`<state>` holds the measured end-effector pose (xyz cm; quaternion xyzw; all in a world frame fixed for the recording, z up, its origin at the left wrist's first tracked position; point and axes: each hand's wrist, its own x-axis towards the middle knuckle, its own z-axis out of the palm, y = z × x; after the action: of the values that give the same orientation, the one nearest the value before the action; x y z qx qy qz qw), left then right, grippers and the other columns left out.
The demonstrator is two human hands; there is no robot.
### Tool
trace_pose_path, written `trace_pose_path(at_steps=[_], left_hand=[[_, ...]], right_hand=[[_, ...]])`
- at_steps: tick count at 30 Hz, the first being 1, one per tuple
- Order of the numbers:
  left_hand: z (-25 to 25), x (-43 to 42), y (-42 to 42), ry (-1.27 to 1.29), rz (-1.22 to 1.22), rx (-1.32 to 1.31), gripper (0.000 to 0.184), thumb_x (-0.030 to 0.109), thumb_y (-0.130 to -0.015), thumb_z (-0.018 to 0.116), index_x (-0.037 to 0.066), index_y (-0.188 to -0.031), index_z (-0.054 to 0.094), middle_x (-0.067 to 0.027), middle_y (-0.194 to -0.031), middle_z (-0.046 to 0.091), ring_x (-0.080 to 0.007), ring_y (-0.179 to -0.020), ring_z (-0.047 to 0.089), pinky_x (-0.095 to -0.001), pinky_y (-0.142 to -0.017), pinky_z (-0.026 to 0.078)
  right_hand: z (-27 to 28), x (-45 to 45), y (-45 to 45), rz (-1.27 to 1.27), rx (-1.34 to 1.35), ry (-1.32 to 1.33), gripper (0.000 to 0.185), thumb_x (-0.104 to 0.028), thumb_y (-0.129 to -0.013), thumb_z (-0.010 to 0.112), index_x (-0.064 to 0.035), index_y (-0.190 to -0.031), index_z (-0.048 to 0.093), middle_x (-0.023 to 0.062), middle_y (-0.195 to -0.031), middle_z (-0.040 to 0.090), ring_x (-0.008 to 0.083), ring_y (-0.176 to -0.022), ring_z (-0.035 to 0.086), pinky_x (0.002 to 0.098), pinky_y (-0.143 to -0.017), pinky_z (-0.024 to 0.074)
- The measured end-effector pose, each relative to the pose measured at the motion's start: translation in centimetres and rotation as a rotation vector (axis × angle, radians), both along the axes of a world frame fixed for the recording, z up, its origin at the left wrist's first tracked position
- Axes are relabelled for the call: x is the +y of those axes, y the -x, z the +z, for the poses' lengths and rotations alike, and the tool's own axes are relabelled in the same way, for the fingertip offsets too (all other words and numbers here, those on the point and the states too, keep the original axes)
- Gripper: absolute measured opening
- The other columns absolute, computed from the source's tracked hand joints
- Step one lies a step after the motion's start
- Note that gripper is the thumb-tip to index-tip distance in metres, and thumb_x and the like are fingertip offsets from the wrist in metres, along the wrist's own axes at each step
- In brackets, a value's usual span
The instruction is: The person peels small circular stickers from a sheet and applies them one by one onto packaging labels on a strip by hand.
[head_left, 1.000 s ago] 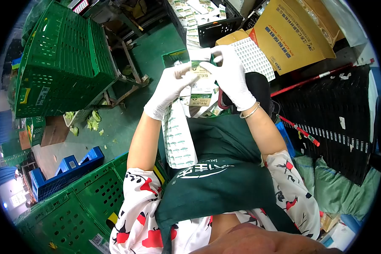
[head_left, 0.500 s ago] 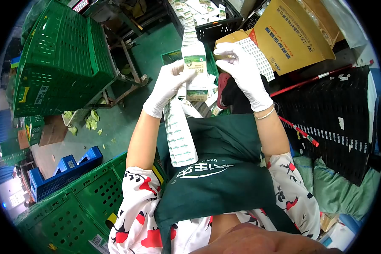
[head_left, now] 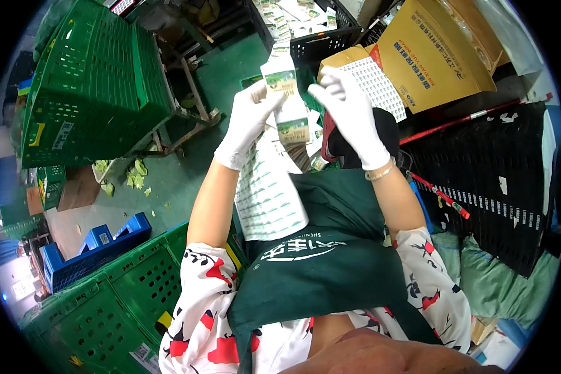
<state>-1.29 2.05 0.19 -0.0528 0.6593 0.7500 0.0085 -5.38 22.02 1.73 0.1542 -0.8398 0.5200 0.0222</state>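
Observation:
My left hand, in a white glove, is closed on a sheet of small green-and-white stickers that hangs down over my apron. Its thumb also presses on a long strip of printed paper labels, each with a green picture and brown band. To the right of this strip is my gloved right hand, with fingers partly bent and apart; I see nothing in it. Another sticker sheet lies beyond the right hand. Below the strip, more labels are piled, partly hidden.
A black crate full of labels stands ahead, where the strip leads. A cardboard box is at the upper right, above a black crate and a red pole. Green crates stand on the left; leaf scraps litter the floor.
My right hand has moved slightly left and down, its fingertips nearer the strip. The strip has bent and shifted in my left hand, and the hanging sticker sheet has turned to show more width.

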Motion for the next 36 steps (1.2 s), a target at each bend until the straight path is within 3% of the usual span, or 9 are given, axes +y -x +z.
trace_pose_path(at_steps=[3,10,14,17,21,24,30,33,36], left_hand=[[-0.8,0.5,0.8,0.102,0.127,0.1,0.028,0.012,-0.093,0.064,-0.002,-0.116,0.067,-0.0028,-0.097,0.07,-0.0053,-0.084,0.059,-0.0222,-0.075,0.049],[1.3,1.4,0.4,-0.038,0.233,0.112,0.027,0.011,-0.096,0.062,-0.001,-0.119,0.066,-0.0033,-0.102,0.07,-0.005,-0.086,0.059,-0.0221,-0.077,0.049],[1.3,1.8,-0.5,0.059,0.28,0.143,0.027,0.01,-0.097,0.06,0.0,-0.121,0.065,-0.0016,-0.102,0.069,-0.0046,-0.085,0.058,-0.0221,-0.077,0.049],[1.0,2.7,-0.3,0.027,0.364,0.226,0.027,0.01,-0.097,0.061,0.0,-0.121,0.065,-0.0003,-0.101,0.069,-0.0043,-0.085,0.057,-0.0223,-0.076,0.049],[0.9,3.2,-0.1,0.127,0.417,0.214,0.027,0.009,-0.097,0.062,-0.003,-0.122,0.062,-0.0036,-0.103,0.068,-0.0067,-0.089,0.058,-0.0223,-0.08,0.047],[1.0,3.1,0.0,0.114,0.414,0.217,0.027,0.009,-0.098,0.061,-0.003,-0.122,0.062,-0.0041,-0.104,0.068,-0.0071,-0.089,0.058,-0.0228,-0.08,0.047],[1.5,3.3,0.1,0.069,0.396,0.207,0.028,0.01,-0.098,0.061,-0.004,-0.122,0.062,-0.0055,-0.107,0.069,-0.0073,-0.094,0.06,-0.0225,-0.083,0.048],[0.3,2.5,0.6,0.085,0.351,0.172,0.029,0.011,-0.098,0.06,-0.006,-0.121,0.062,-0.0064,-0.109,0.069,-0.0077,-0.095,0.06,-0.0227,-0.084,0.048],[-0.3,1.3,0.8,0.021,0.275,0.094,0.027,0.009,-0.097,0.06,-0.006,-0.119,0.063,-0.0076,-0.108,0.07,-0.0092,-0.094,0.062,-0.0249,-0.085,0.049]], right_hand=[[3.3,-0.7,-4.1,0.312,-0.405,0.103,0.037,-0.016,-0.082,0.079,0.0006,-0.111,0.062,0.0013,-0.088,0.066,0.0031,-0.076,0.057,0.0206,-0.073,0.0502],[0.2,-2.3,-4.7,0.31,-0.345,0.072,0.027,-0.021,-0.09,0.071,0.0018,-0.103,0.064,0.0058,-0.085,0.069,0.0062,-0.076,0.061,0.0246,-0.073,0.0521],[0.0,-2.0,-5.1,0.327,-0.313,0.018,0.023,-0.019,-0.093,0.067,0.0014,-0.103,0.064,0.0078,-0.082,0.067,0.0062,-0.073,0.06,0.0262,-0.068,0.0504],[0.2,-2.1,-5.7,0.321,-0.274,0.083,0.023,-0.023,-0.094,0.064,-0.0002,-0.1,0.063,0.0122,-0.076,0.065,0.0179,-0.071,0.065,0.033,-0.067,0.0505],[0.7,-1.5,-5.4,0.343,-0.279,0.022,0.023,-0.02,-0.093,0.067,-0.0007,-0.105,0.063,0.0116,-0.082,0.066,0.0177,-0.073,0.065,0.0318,-0.069,0.0523],[1.6,-1.5,-5.0,0.212,-0.202,0.161,0.036,-0.018,-0.084,0.077,-0.0032,-0.114,0.062,0.0057,-0.095,0.067,0.0119,-0.08,0.065,0.0246,-0.075,0.0543],[1.2,-2.4,-4.1,0.21,0.175,0.031,0.02,-0.012,-0.084,0.073,-0.0045,-0.102,0.064,0.0056,-0.085,0.062,0.0179,-0.075,0.064,0.0291,-0.069,0.0544],[1.2,-2.3,-4.5,0.215,0.58,-0.119,0.014,-0.003,-0.086,0.071,-0.0002,-0.099,0.066,0.0058,-0.085,0.064,0.0131,-0.076,0.064,0.0288,-0.069,0.0526],[1.6,-1.7,-5.3,0.118,0.442,0.174,0.016,0.001,-0.088,0.068,-0.0009,-0.103,0.063,0.0041,-0.086,0.064,0.0105,-0.078,0.063,0.0258,-0.067,0.051]])
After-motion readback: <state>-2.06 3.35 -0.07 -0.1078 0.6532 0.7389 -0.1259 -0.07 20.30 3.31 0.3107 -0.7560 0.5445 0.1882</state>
